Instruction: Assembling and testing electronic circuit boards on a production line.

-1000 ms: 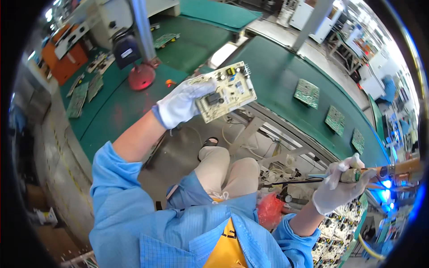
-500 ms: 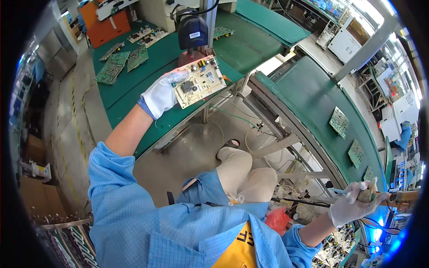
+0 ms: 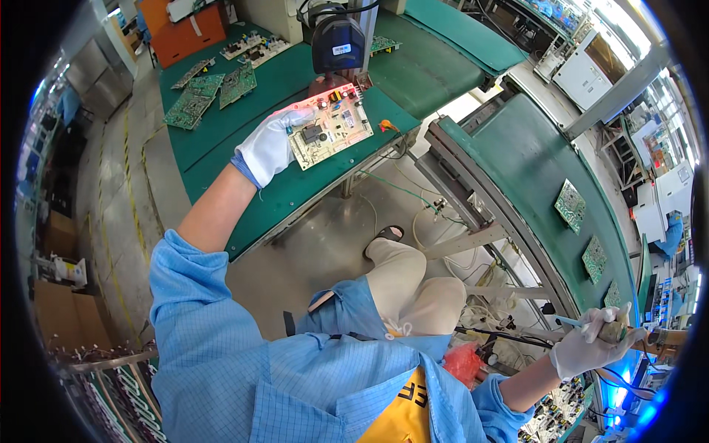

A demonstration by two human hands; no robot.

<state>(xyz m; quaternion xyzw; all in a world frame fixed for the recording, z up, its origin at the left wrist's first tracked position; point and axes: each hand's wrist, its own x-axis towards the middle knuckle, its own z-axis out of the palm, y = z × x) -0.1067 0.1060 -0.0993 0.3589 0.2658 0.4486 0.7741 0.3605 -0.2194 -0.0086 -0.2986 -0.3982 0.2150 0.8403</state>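
My left hand (image 3: 267, 145), in a white glove, grips a pale circuit board (image 3: 341, 139) by its left edge, component side up, over the green bench. A dark scanner-like head (image 3: 338, 46) on a post hangs just beyond it, and red light falls on the board's far edge. Far to the right, my right hand (image 3: 587, 345), also gloved, is closed round a rounded brownish-green thing (image 3: 612, 331) whose kind I cannot make out. A thin light-blue stick (image 3: 566, 320) juts out at its fingers.
Several circuit boards (image 3: 194, 101) lie on the left bench (image 3: 244, 188), near an orange box (image 3: 189, 37). More boards (image 3: 570, 206) rest along the curved green conveyor (image 3: 509, 159) at right. Cables and hoses hang between bench and conveyor. An orange-yellow object (image 3: 388, 126) sits at the bench corner.
The board has shifted slightly left relative to the scanner head, and red light now shows along its far edge. The whole view has turned a little. My right hand keeps its grip.
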